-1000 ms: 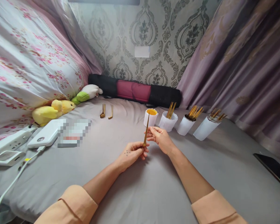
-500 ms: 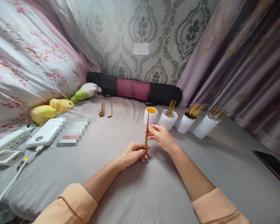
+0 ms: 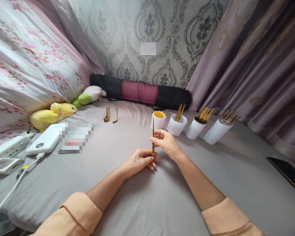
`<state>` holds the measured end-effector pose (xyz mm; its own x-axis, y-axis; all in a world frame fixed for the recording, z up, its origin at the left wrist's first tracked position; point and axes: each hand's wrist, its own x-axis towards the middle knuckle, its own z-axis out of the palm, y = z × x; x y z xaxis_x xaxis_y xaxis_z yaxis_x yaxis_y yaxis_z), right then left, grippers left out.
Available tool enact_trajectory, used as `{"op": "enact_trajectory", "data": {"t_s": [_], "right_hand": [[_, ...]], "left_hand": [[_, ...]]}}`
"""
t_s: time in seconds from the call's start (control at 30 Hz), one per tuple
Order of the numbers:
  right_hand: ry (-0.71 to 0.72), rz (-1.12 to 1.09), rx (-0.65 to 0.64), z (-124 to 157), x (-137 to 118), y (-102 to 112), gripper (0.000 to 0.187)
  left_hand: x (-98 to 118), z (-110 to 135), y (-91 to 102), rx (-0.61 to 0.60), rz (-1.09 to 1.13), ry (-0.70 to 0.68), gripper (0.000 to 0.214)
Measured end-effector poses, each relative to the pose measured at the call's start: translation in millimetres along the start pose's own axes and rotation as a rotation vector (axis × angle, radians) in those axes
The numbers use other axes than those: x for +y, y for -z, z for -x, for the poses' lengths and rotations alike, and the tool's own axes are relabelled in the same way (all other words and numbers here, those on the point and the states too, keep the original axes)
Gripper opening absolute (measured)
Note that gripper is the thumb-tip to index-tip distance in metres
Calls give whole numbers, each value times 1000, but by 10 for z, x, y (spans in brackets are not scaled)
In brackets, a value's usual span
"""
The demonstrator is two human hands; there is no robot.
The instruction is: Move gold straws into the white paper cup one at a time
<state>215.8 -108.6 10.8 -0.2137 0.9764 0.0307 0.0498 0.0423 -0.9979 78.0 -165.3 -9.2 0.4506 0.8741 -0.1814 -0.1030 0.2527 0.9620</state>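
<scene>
Slim gold tweezers (image 3: 153,148) stand upright between my hands, narrow tip pointing up. My left hand (image 3: 143,160) pinches their lower end between thumb and fingers. Higher up, my right hand (image 3: 167,143) is closed on their middle with thumb and fingertips. Just behind them is a white-wrapped cup with a yellow inside (image 3: 158,122). To its right stand a wide white-wrapped cup (image 3: 176,128), a second white-wrapped cup (image 3: 194,130) and a taller, tilted-looking one (image 3: 215,132), each with slender gold tools sticking out.
Several bent-tipped gold tools (image 3: 107,114) lie on the grey sheet (image 3: 127,203) at the back left. A white power bank (image 3: 48,139), a power strip (image 3: 9,147) and plush toys (image 3: 52,114) are on the left. A long black-and-maroon bag (image 3: 140,91) lies along the wall; a phone (image 3: 286,173) is at right.
My right hand has moved slightly left, and its thumb now lies against the tweezers' middle. The tweezers have become more upright. My left hand keeps its pinch.
</scene>
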Motion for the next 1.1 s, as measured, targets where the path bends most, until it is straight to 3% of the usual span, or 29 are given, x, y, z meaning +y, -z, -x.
{"op": "enact_trajectory", "data": {"t_s": [0.43,1.1], "right_hand": [[36,-21,-41,6,-22,8,32],[95,-109,-130,-4,-27,52,34]], "left_hand": [[-88,-21,135,-56,152,17,32],[-21,-27,182,10,363,97,23]]}}
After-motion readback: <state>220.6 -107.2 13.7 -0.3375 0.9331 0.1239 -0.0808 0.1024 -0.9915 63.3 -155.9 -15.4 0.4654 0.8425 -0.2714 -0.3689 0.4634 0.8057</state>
